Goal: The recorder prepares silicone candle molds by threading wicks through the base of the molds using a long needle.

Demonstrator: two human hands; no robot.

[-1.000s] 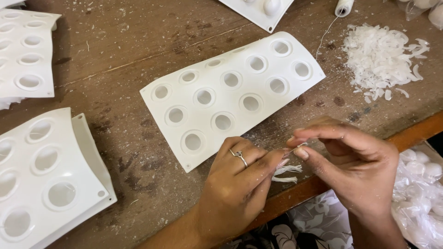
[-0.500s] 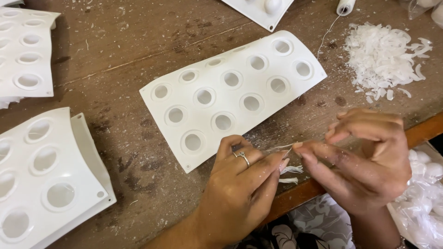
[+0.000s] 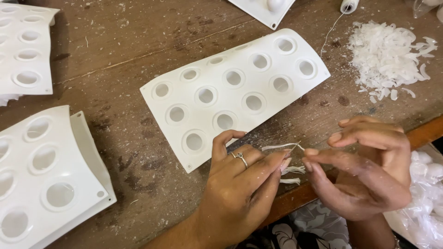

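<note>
Hands close together at the near table edge, both on one short white thread (image 3: 282, 147). Left hand (image 3: 240, 184), ring on one finger, has thumb curled up and fingertips (image 3: 282, 162) pressed together at the thread's lower part. Right hand (image 3: 369, 166) pinches the thread's end between thumb and forefinger, the other fingers fanned loose above. Thread runs between the two pinches, just in front of the near edge of the middle mould tray (image 3: 235, 92). A few more cut thread bits (image 3: 291, 175) lie on the table edge right under the fingertips.

My read: the thread is being twisted or straightened between the pinches. Next move would call for a steady fine grip on a limp strand, with its end kept stiff and pointed.

Middle mould tray is white, flexible-looking, with round cavities that look empty, slightly bowed, lying diagonally. Two stacked trays (image 3: 50, 175) at left, another (image 3: 25, 50) at upper left, and part of one (image 3: 265, 9) at the top edge.

Surface: worn brown wooden table (image 3: 120, 50), scuffed, dusted with white specks. Pile of white flakes (image 3: 387, 55) at upper right, thread spool (image 3: 349, 5) above it with a strand trailing down. Clear bag of white pieces (image 3: 424, 184) beyond the table edge at right. Nothing more of the room visible.
</note>
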